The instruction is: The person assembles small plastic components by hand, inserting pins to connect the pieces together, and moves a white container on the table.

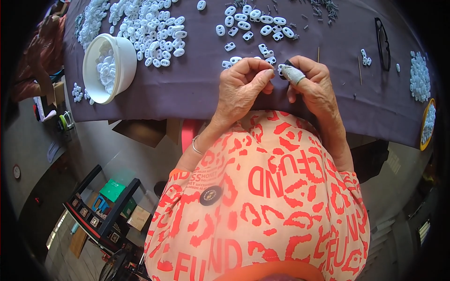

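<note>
Above the near edge of the table, my two hands are close together. My left hand is closed in a pinch, thumb against fingertips. Whatever is between them is too small to make out. My right hand has a greyish-white wrap on one digit. A small white piece with holes shows at its fingertips, partly hidden by them. Just beyond my hands lie several white oval two-hole pieces and smaller white two-hole pieces. Tiny grey spring-like parts are scattered farther back.
A white tub of white parts lies tipped at the left, beside a large heap of white ovals. Dark glasses and a thin stick are on the right. Translucent pieces lie near a yellow-rimmed container.
</note>
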